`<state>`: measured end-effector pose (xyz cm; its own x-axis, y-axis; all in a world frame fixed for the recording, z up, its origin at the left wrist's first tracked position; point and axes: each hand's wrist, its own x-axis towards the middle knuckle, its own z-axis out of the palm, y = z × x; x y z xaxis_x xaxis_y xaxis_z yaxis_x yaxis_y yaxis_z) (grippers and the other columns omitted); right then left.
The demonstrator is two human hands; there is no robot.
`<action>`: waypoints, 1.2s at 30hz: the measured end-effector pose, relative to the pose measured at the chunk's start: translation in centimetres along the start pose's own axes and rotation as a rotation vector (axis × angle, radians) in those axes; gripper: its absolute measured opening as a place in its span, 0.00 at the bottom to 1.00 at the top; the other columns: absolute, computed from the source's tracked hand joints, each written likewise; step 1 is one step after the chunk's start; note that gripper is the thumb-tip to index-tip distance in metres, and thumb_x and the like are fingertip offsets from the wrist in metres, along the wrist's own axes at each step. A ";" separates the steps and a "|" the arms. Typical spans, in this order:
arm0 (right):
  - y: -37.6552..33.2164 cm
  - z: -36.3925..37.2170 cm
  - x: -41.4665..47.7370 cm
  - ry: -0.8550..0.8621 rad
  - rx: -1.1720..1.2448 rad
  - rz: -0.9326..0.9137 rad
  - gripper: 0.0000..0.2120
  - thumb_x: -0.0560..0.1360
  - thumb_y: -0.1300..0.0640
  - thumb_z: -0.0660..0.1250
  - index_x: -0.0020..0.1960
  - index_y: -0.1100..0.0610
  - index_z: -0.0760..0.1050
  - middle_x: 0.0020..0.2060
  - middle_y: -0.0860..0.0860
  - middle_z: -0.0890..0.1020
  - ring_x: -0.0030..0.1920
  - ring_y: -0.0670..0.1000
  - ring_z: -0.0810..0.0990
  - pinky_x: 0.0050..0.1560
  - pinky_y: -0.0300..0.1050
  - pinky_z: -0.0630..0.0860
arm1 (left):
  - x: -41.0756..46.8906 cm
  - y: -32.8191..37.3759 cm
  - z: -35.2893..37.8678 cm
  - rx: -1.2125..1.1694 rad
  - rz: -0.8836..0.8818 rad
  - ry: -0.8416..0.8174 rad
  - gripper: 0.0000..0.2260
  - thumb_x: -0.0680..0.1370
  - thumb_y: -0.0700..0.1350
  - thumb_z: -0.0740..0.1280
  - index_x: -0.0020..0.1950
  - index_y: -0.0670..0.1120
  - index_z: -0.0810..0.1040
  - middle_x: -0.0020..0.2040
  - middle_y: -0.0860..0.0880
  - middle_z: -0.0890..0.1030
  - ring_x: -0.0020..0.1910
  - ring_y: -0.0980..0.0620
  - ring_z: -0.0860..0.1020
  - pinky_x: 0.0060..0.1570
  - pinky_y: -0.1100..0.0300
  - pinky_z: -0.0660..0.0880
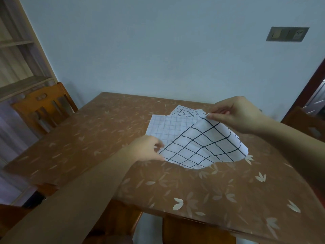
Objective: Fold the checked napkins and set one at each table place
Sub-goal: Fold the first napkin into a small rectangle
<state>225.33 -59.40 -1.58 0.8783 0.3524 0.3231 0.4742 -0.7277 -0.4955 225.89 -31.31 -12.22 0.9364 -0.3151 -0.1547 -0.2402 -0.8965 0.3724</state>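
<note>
A wooden dining table (79,141), its top under a glossy brown cover (219,194) printed with pale leaf sprigs, stood with its far edge close to a pale blue wall (158,50). White checked napkins lay overlapping toward the far right of the top. A faint-grid napkin (165,128) lay flat, with a rear napkin (190,111) showing darker lines just behind it. Over both, a black-checked napkin (202,147) stood clear of the heap at its far corner, and its near edge curled down to the cover.
</note>
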 end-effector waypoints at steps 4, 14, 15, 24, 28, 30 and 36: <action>-1.6 0.6 0.3 -0.048 -0.008 -0.053 0.04 0.74 0.56 0.73 0.46 0.55 0.85 0.39 0.45 0.86 0.42 0.38 0.81 0.41 0.24 0.71 | 0.4 5.0 -1.3 -0.448 0.112 0.036 0.20 0.70 0.54 0.76 0.60 0.53 0.80 0.55 0.60 0.82 0.54 0.62 0.79 0.59 0.59 0.75; -0.8 1.9 -0.5 0.055 -0.003 0.091 0.10 0.68 0.48 0.76 0.43 0.52 0.79 0.38 0.44 0.80 0.41 0.41 0.78 0.38 0.27 0.69 | 1.2 7.3 -1.0 -0.773 0.100 0.154 0.02 0.76 0.49 0.72 0.48 0.55 0.82 0.45 0.53 0.85 0.39 0.60 0.80 0.40 0.67 0.74; -0.9 2.1 -0.5 0.037 -0.007 0.088 0.09 0.69 0.49 0.76 0.43 0.52 0.79 0.37 0.45 0.80 0.40 0.42 0.78 0.38 0.27 0.69 | 1.3 7.3 -0.9 -0.779 0.091 0.157 0.03 0.76 0.48 0.72 0.48 0.55 0.82 0.47 0.51 0.85 0.41 0.57 0.80 0.43 0.64 0.75; -2.0 2.8 1.1 -0.063 0.052 0.092 0.15 0.70 0.49 0.74 0.38 0.62 0.79 0.32 0.59 0.77 0.33 0.50 0.71 0.36 0.45 0.68 | 1.8 8.1 -0.3 -0.731 0.018 0.132 0.18 0.74 0.53 0.73 0.48 0.37 0.79 0.31 0.47 0.66 0.25 0.53 0.62 0.25 0.62 0.59; -2.7 2.5 1.6 -0.131 0.124 0.124 0.14 0.72 0.53 0.74 0.37 0.64 0.80 0.25 0.48 0.70 0.29 0.45 0.65 0.32 0.38 0.63 | 1.4 8.5 -0.7 -0.788 0.064 0.129 0.11 0.75 0.48 0.73 0.41 0.42 0.79 0.30 0.47 0.76 0.27 0.52 0.73 0.30 0.60 0.70; -2.8 1.8 1.7 -0.124 0.252 0.138 0.08 0.72 0.54 0.74 0.35 0.54 0.83 0.27 0.47 0.75 0.30 0.45 0.69 0.34 0.39 0.66 | 1.3 8.1 -0.9 -0.813 0.053 0.128 0.08 0.74 0.48 0.74 0.46 0.45 0.82 0.40 0.47 0.85 0.39 0.52 0.83 0.44 0.56 0.79; -2.4 1.4 2.1 -0.283 0.272 0.253 0.08 0.70 0.49 0.75 0.41 0.54 0.84 0.34 0.51 0.81 0.35 0.46 0.77 0.38 0.38 0.72 | 1.5 7.7 -0.9 -0.745 0.004 0.108 0.24 0.67 0.59 0.76 0.48 0.40 0.79 0.38 0.40 0.80 0.35 0.44 0.77 0.38 0.49 0.75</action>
<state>226.08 -56.09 -0.80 0.9324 0.3579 -0.0493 0.2083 -0.6439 -0.7362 225.64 -38.42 -8.71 0.9649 -0.2512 -0.0761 -0.0424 -0.4353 0.8993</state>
